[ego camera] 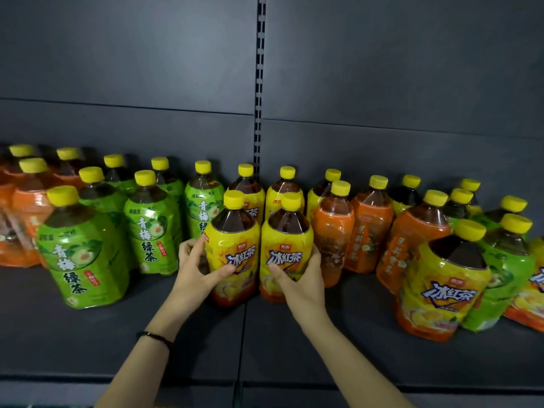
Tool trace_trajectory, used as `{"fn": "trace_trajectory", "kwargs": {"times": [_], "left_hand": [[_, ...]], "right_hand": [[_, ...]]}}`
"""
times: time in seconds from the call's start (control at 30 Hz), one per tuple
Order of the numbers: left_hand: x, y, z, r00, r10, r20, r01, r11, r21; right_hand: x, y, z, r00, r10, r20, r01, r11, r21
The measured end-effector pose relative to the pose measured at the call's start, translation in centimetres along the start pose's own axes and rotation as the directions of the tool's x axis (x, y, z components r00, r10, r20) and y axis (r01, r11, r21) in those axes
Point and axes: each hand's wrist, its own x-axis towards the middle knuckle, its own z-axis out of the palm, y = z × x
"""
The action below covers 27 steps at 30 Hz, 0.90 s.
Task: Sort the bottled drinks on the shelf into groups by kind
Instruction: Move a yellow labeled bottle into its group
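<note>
Directly below the slotted upright point(259, 83) of the back panel, at the front of the shelf point(88, 334): both forearms reached up and forward from the lower edge of view, converging on a pair of bottles.

Left hand point(192, 273) sat just left of the upright's line. Its thumb lay across the front of the left yellow-label bottle point(232, 254) and its fingers curled round the bottle's left flank, gripping at label height. Dark bracelet point(155, 338) on that wrist.

Right hand point(301, 279) sat just right of the upright's line, mirrored. Its thumb was on the front of the right yellow-label bottle point(285, 254) and its fingers wrapped round the right side, gripping.

The two bottles stood upright, side by side and touching, held between the palms. Could not tell whether their bases rested on the shelf.

More yellow-label bottles point(282, 198) stood behind the pair, nearer the upright's foot.

Left of the upright: green-label bottles point(153, 231) in rows, then orange-label bottles point(28, 219) farthest out.

Right of the upright: another orange-label group point(368, 228), and well beyond it a mixed cluster point(444, 284) of yellow, green and orange labels. All caps yellow.
</note>
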Motion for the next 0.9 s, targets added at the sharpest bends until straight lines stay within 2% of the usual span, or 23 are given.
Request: {"fn": "trace_trajectory", "kwargs": {"times": [0.1, 0.23, 0.37, 0.57, 0.77, 0.83, 0.9], "left_hand": [[0.7, -0.3, -0.2, 1.000, 0.013, -0.021, -0.012, 1.000, 0.016], [1.5, -1.0, 0.2, 0.999, 0.013, -0.042, -0.019, 0.989, -0.144], [3.1, -0.9, 0.6, 0.994, 0.026, 0.105, -0.002, 0.973, -0.230], [4.0, -1.9, 1.8, 0.974, -0.004, 0.224, 0.046, 0.982, -0.185], [4.7, -1.9, 3.1, 0.993, 0.018, 0.116, -0.002, 0.991, -0.134], [4.7, -1.9, 3.2, 0.996, 0.018, 0.088, -0.007, 0.992, -0.126], [4.4, -1.7, 3.4, 0.998, 0.022, 0.063, -0.014, 0.993, -0.119]], "right_hand": [[0.9, -0.1, 1.7, 0.997, 0.009, -0.080, -0.009, 1.000, 0.001], [1.7, -0.3, 2.3, 0.995, 0.029, -0.099, -0.028, 1.000, 0.012], [2.6, -0.8, 2.6, 0.983, 0.047, -0.175, -0.049, 0.999, -0.008], [2.5, -0.3, 1.7, 0.961, 0.027, -0.277, -0.053, 0.995, -0.087], [2.7, -0.5, 1.4, 0.947, -0.057, -0.318, -0.067, 0.928, -0.366], [2.7, -0.4, 1.4, 0.949, -0.081, -0.305, -0.048, 0.918, -0.394], [2.6, 0.0, 1.2, 0.963, -0.089, -0.256, -0.003, 0.941, -0.338]]}}
